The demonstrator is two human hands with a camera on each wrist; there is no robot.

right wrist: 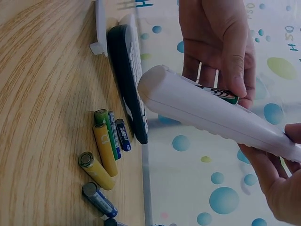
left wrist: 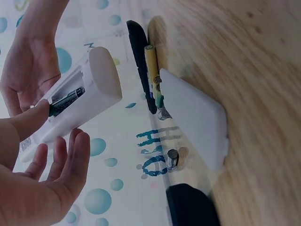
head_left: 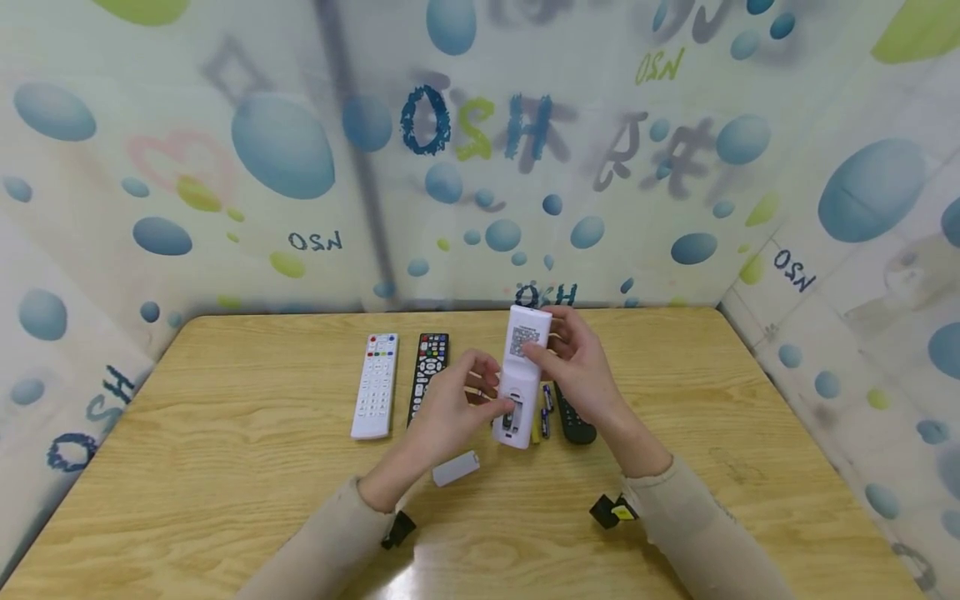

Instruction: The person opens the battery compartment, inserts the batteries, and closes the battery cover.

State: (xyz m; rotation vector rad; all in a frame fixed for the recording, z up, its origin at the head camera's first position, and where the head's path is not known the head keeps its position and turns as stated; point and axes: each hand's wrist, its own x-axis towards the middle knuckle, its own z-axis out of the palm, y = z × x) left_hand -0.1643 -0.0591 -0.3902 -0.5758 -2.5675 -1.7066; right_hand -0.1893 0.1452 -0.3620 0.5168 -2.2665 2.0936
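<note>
Raised over the table is a white remote control (head_left: pixel 531 367), its back towards me and the battery compartment uncovered. My right hand (head_left: pixel 581 367) grips its upper part, thumb across the back and fingers behind. At the lower end, my left hand (head_left: pixel 446 404) has its thumb on a dark green battery (left wrist: pixel 68 101) in the compartment. The right wrist view shows this battery tilted, one end standing out between the left thumb and a finger. A white battery cover (head_left: pixel 456 468) lies on the table below the hands.
A white remote (head_left: pixel 375 387) and a black remote (head_left: pixel 432 350) lie to the left. Another dark remote (head_left: pixel 576 427) lies under the right hand. Several loose batteries, among them a yellow battery (right wrist: pixel 105 149) and a blue battery (right wrist: pixel 99 199), lie on the wooden table (head_left: pixel 247 417). A patterned wall stands behind.
</note>
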